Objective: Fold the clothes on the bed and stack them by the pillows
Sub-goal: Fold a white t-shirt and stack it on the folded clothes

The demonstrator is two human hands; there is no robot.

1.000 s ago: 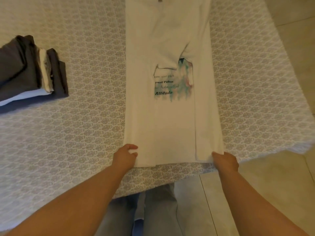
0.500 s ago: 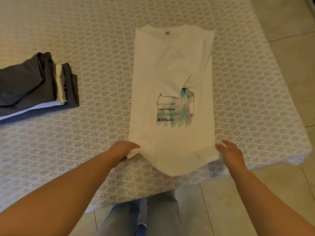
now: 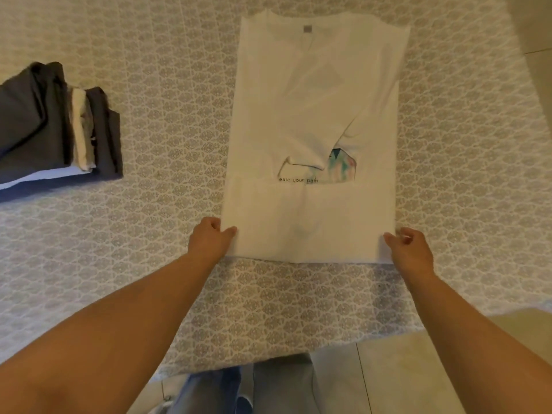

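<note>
Since half a second ago you've carried the hem up and over: the bottom of the white T-shirt (image 3: 316,115) now lies folded across the print, leaving only "eate your path" showing. Your left hand (image 3: 209,242) pinches the fold's corner at 9 o'clock, your right hand (image 3: 410,249) pinches the one at 3 o'clock, fingers curled on the cloth. The shirt lies flat mid-bedspread (image 3: 167,144), collar at 12. The folded dark stack (image 3: 56,127) sits well apart at 9 o'clock.
</note>
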